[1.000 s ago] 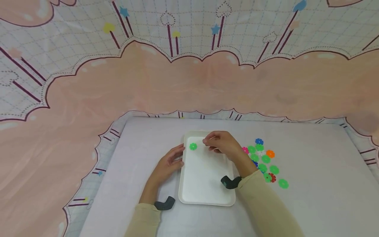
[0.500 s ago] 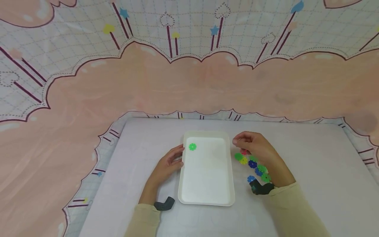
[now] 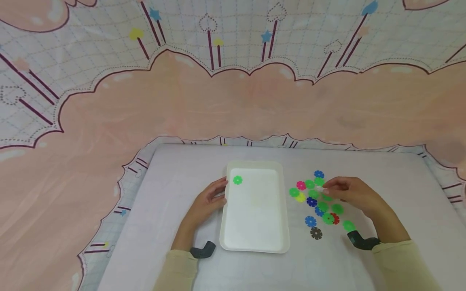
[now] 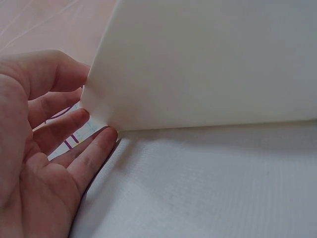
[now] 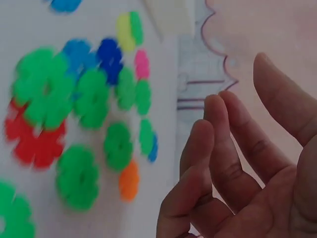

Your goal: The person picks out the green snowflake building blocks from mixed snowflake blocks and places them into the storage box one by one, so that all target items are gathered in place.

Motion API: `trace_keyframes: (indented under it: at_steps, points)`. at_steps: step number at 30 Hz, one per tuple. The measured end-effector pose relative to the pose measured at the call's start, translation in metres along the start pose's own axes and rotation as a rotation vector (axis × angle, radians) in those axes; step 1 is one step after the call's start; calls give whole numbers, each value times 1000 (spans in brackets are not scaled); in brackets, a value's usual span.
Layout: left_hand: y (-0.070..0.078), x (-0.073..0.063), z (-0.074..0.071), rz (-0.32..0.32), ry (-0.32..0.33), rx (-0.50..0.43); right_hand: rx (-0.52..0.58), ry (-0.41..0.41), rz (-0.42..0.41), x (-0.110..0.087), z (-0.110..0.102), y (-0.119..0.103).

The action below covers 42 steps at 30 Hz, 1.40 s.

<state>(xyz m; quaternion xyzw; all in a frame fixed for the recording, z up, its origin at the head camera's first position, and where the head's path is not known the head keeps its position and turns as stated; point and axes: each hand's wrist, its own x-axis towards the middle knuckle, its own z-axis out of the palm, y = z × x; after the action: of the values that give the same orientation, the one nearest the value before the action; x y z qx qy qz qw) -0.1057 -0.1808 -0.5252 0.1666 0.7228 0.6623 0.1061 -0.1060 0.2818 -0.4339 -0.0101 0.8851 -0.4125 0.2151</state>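
My left hand (image 3: 206, 204) touches the left side of a white rectangular tray (image 3: 255, 220). In the left wrist view its fingertips rest against the outer wall of the tray (image 4: 198, 64). One green snowflake disc (image 3: 237, 180) lies inside near the tray's far left corner. My right hand (image 3: 351, 193) hovers over scattered snowflake discs to the right, fingertips close to a whitish disc (image 3: 319, 188). Seen from the right wrist, the thumb stands apart from the fingers (image 5: 223, 153), with nothing between them. An orange disc (image 5: 129, 181), hidden in the head view, shows below the hand.
Several green discs (image 3: 337, 208) lie among a pink disc (image 3: 301, 185), a yellow disc (image 3: 300, 197), blue discs (image 3: 310, 221), a red disc (image 3: 335, 218) and a dark disc (image 3: 316, 233). A white cloth covers the table (image 3: 393, 194); a patterned curtain (image 3: 233, 105) hangs behind.
My right hand has moved from above the tray rightward to over the discs, uncovering the ones nearest the tray. The left hand, the tray and its green disc stay where they were.
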Motion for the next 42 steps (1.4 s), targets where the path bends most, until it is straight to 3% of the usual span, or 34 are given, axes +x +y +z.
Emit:
trace_keyframes:
  at_steps: [7,13,24,34,42]
  points:
    - [0,1,1,8,-8,6,-86,-60,121,-11,-11,35]
    - [-2,-1,1,12,-5,2,-99,-112,147,-16,-14,56]
    - [-2,0,3,22,-15,3,-163,-209,55,-16,-9,67]
    - [-3,0,2,26,-19,1,-269,-203,24,-15,-13,62]
    - [-6,2,0,47,-15,2,-306,-142,-3,-12,-9,62]
